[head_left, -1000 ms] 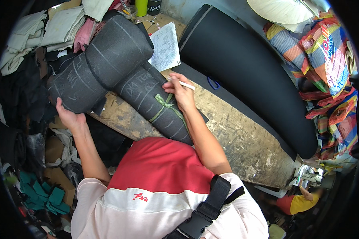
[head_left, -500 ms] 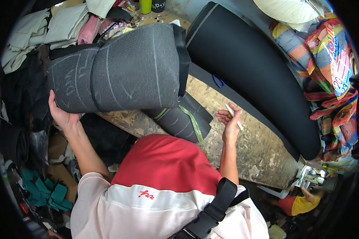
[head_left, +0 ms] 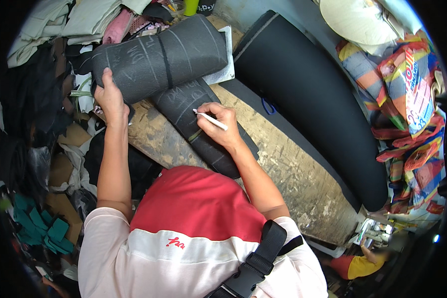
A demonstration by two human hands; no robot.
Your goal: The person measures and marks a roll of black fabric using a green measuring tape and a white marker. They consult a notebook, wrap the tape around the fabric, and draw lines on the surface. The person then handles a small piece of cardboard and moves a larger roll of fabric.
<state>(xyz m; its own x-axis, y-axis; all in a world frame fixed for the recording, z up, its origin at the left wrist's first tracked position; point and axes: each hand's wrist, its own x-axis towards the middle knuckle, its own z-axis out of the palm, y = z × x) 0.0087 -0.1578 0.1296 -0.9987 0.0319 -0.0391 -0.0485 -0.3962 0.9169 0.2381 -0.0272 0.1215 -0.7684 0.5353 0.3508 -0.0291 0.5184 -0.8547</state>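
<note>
- Left hand (head_left: 111, 102) clasped the left end of a thick dark-grey fabric roll with chalk-like lines and a black band (head_left: 146, 62), thumb against its near face, remaining fingers partly hidden.
- That roll lay crosswise over the upper part of a slimmer charcoal roll with pale markings (head_left: 181, 114), which slanted across a scuffed wooden worktop (head_left: 303, 184).
- Right hand (head_left: 217, 121) pinched a slim white pen-shaped marker (head_left: 216, 121), tip at the slimmer roll's surface; contact hard to tell.
- White written-on sheet (head_left: 224, 73) showed past the banded roll's right end.
- Large smooth black roll (head_left: 313, 104) lay to the right, blue cord loop (head_left: 268, 107) beside it.
</note>
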